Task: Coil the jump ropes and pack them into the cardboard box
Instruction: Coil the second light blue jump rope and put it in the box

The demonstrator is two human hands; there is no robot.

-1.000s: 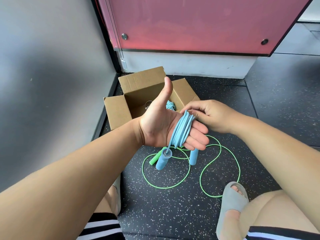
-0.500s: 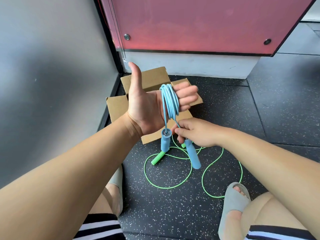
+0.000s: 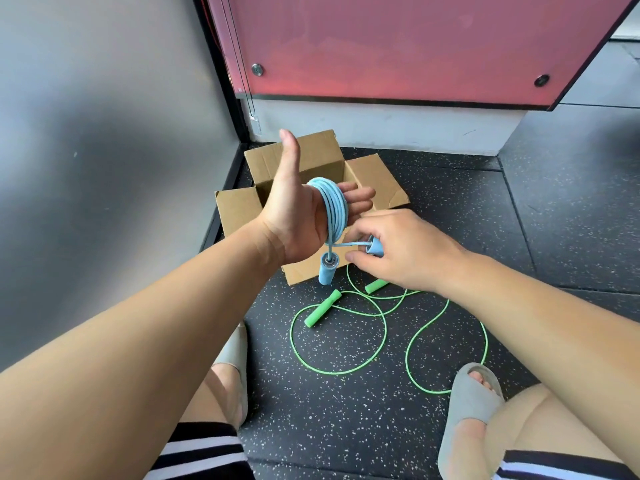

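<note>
A blue jump rope [image 3: 333, 206] is coiled in several loops around the straight fingers of my left hand [image 3: 298, 216], palm up, thumb raised. One blue handle [image 3: 327, 270] hangs below that palm. My right hand [image 3: 398, 249] grips the other blue handle [image 3: 374, 246] just right of the coil, the short rope end taut between them. Both hands hover over the open cardboard box [image 3: 239, 209] on the floor. A green jump rope [image 3: 346, 341] lies uncoiled in loops in front of the box, with its green handles [image 3: 322, 313] on the floor.
The box sits in a corner between a grey wall [image 3: 104, 168] on the left and a pink panel [image 3: 398, 46] behind. My feet in grey slippers [image 3: 467, 407] stand on the dark speckled floor on either side of the green rope.
My right hand lifted the second blue handle from below the coil up to its right side, pulling the rope end across. The left hand dropped slightly, the coil still on its fingers.
</note>
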